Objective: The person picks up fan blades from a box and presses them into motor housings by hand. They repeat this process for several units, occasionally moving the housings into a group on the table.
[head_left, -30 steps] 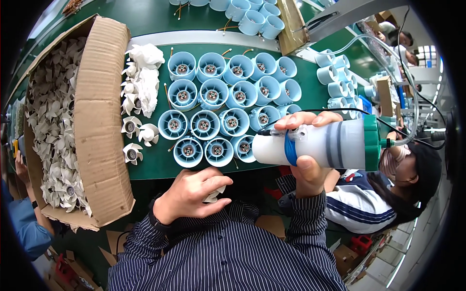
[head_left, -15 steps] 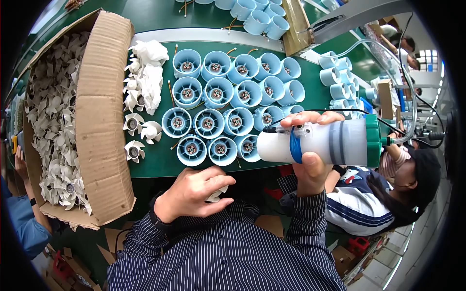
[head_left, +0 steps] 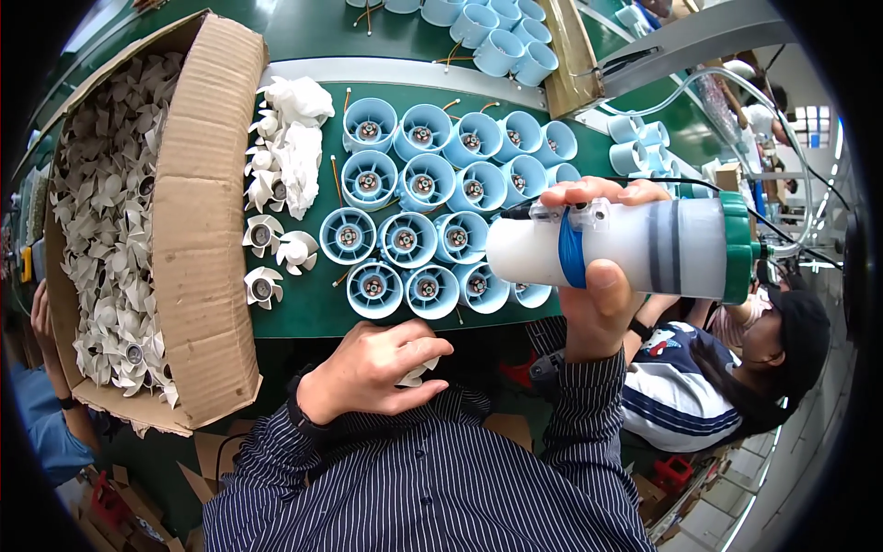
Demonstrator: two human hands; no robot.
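A white fan impeller (head_left: 421, 370) shows partly between the fingers of my left hand (head_left: 372, 370), just off the table's front edge; my fingers cover most of it. In my right hand (head_left: 596, 317) lies a thick white glue dispenser barrel (head_left: 630, 244), held almost level with thumb and fingers around it. It has a blue band, dark rings inside and a green end cap with a hose at the right. Its left end hangs over the rows of light blue round fan housings (head_left: 429, 180), which have ribbed insides and short wires.
On the left stands a cardboard box (head_left: 204, 221) full of white impellers. Beside it several loose impellers (head_left: 265, 235) and crumpled white wrapping (head_left: 302, 156) lie on the green table (head_left: 303, 317). A metal arm (head_left: 704, 41) crosses the upper right. A co-worker in a black cap (head_left: 798, 336) sits at right.
The view has shifted slightly, and the housings appear a little farther right. My right hand and the dispenser barrel have moved a little right and up. My left hand keeps its grip on the impeller.
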